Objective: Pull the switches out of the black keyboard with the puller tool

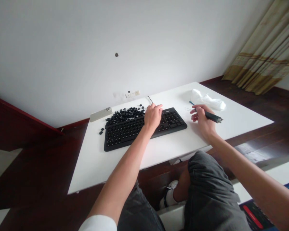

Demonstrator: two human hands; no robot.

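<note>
A black keyboard lies slightly askew on the white table. Across its upper middle rests my left hand, fingers bent over the far edge; the fingertips are partly hidden. A heap of loose black keycaps spreads behind the keyboard's left half, with a few strays at the left. Above the table, right of the keyboard, my right hand is closed around a black-handled tool with thin wire at its front, like a keycap puller. A thin blue piece shows just beyond the right fingers.
A phone lies face down at the table's back left. Crumpled white plastic sits at the back right. The white table stands near a wall with sockets. My knees are close under its front edge.
</note>
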